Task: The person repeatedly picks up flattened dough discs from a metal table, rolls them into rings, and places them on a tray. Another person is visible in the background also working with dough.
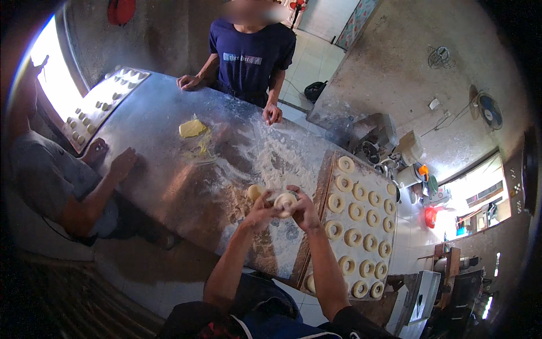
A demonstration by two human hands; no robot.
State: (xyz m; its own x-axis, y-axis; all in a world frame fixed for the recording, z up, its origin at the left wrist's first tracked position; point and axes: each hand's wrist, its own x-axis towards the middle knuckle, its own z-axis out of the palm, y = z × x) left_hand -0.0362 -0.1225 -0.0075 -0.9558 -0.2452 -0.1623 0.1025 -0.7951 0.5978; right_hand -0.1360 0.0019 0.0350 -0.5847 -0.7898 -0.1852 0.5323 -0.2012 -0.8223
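Note:
Over the floured metal table (161,161), my left hand (260,216) and my right hand (305,211) hold a pale ring of dough (285,200) between them. The fingers of both hands are closed around the ring's edges. A small round dough ball (255,192) lies just beyond my left fingers; whether they touch it I cannot tell. Close to my right forearm, a large floured tray (334,244) bears several rows of shaped dough rings (353,237). White flour (276,161) is spread on the tabletop ahead of my hands.
A yellow, butter-like slab (192,128) sits farther back. At the far left stands another tray (116,85) of dough pieces. One person (251,62) stands across the table with hands at its edge; another person (51,175) is at the left. A wall fan (489,111) hangs right.

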